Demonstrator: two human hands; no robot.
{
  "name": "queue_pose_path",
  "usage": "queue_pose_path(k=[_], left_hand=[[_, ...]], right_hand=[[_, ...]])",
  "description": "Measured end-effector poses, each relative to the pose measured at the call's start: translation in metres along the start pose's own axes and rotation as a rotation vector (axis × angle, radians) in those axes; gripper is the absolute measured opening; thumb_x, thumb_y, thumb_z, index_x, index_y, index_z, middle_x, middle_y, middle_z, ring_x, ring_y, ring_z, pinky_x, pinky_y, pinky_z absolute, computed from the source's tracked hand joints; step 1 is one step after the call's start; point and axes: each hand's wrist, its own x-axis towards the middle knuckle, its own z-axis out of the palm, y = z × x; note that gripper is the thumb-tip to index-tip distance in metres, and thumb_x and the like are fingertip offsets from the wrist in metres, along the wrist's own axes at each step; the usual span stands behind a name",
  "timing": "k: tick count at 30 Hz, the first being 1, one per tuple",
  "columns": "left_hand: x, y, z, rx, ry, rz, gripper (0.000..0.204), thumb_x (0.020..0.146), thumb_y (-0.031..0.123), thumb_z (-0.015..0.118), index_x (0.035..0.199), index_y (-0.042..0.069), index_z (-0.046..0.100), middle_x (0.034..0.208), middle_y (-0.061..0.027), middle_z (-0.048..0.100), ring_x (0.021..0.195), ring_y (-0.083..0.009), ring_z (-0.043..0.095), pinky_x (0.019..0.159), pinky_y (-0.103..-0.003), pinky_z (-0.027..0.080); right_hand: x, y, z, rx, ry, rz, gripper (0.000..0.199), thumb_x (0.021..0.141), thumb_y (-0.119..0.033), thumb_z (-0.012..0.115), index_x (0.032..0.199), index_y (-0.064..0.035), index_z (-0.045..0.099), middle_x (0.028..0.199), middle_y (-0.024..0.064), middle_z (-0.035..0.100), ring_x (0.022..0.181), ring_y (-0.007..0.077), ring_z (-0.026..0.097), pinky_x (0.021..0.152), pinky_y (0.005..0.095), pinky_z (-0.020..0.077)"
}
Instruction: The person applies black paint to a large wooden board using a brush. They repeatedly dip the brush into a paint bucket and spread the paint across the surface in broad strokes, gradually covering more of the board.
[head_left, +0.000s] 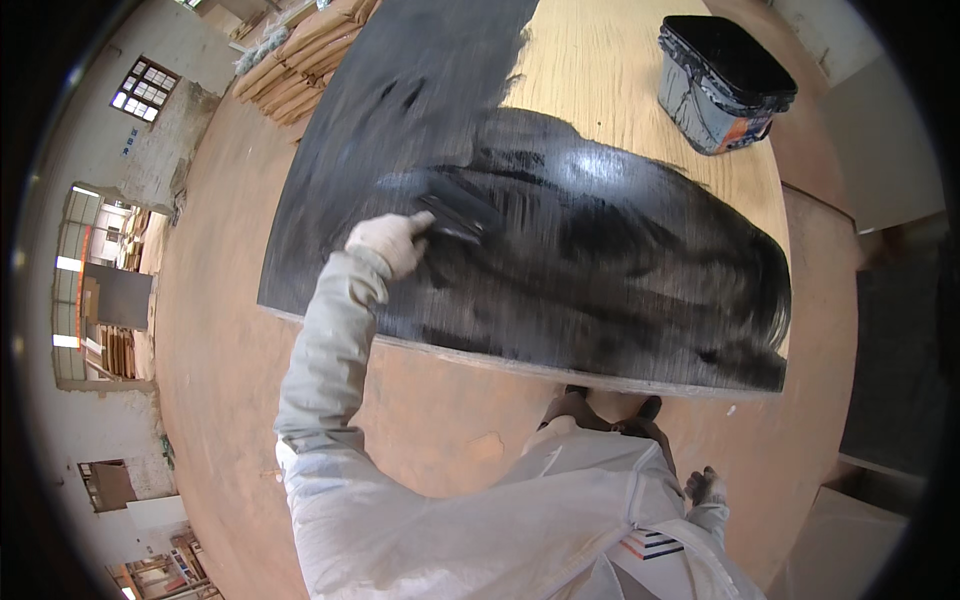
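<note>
My left hand (pixel 388 245), in a pale glove, is closed on a dark, flat-bladed spreader (pixel 460 212); motion blurs the tool. Its blade rests on the wet black coating (pixel 610 240) spread over a large wood-grained board (pixel 590 50). Bare yellowish wood still shows along the board's far right. Down by my right side hangs my right hand (pixel 706 488), dark with stains, its fingers loosely bent and apart with nothing visible in them. A black-smeared bucket (pixel 695 110) stands on the bare wood at the far right.
The board's near edge (pixel 520 372) runs just ahead of my feet (pixel 648 408). Stacked brown bundles (pixel 310 60) lie beyond its far left corner. Reddish floor (pixel 215 300) surrounds it. Dark panels (pixel 890 370) stand at the right, and a wall with openings (pixel 110 420) at the left.
</note>
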Motion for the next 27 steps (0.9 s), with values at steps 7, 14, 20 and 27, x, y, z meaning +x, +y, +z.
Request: queue_pose_path(k=[7, 14, 20, 27], left_hand=[[-0.117, 0.090, 0.038, 0.072, -0.035, 0.217, 0.047, 0.100, 0.025, 0.064, 0.146, 0.026, 0.065, 0.091, -0.0162, 0.075, 0.086, -0.0377, 0.075, 0.077, -0.053, 0.059], [-0.105, 0.041, 0.049, 0.241, 0.123, 0.015, 0.046, 0.099, 0.022, 0.065, 0.143, 0.037, 0.069, 0.098, -0.0124, 0.072, 0.088, -0.0363, 0.074, 0.078, -0.052, 0.059], [-0.034, 0.151, -0.009, 0.366, 0.131, 0.336, 0.049, 0.097, 0.022, 0.065, 0.145, 0.032, 0.065, 0.099, -0.0141, 0.073, 0.089, -0.0378, 0.074, 0.076, -0.052, 0.059], [0.033, 0.378, -0.022, 0.430, 0.187, 0.813, 0.056, 0.096, 0.018, 0.061, 0.151, 0.029, 0.060, 0.103, -0.0157, 0.074, 0.090, -0.0362, 0.076, 0.076, -0.051, 0.060]], right_hand=[[0.014, -0.006, -0.012, -0.045, 0.051, -0.009, 0.018, 0.106, -0.018, 0.043, 0.124, -0.0221, 0.046, 0.086, 0.0098, 0.056, 0.065, 0.0303, 0.055, 0.051, 0.0453, 0.0441], [0.027, -0.023, -0.062, 0.008, 0.078, -0.044, 0.050, 0.106, -0.016, 0.045, 0.156, -0.0220, 0.044, 0.095, 0.0156, 0.069, 0.070, 0.0326, 0.069, 0.053, 0.0496, 0.0544], [0.007, -0.014, -0.082, 0.116, 0.107, -0.111, 0.048, 0.103, -0.012, 0.047, 0.150, -0.0223, 0.049, 0.093, 0.0145, 0.069, 0.069, 0.0326, 0.070, 0.055, 0.0511, 0.0583], [0.007, 0.021, -0.104, 0.276, 0.095, -0.143, 0.032, 0.095, -0.006, 0.047, 0.120, -0.0249, 0.054, 0.083, 0.0105, 0.063, 0.064, 0.0307, 0.065, 0.050, 0.0472, 0.0521]])
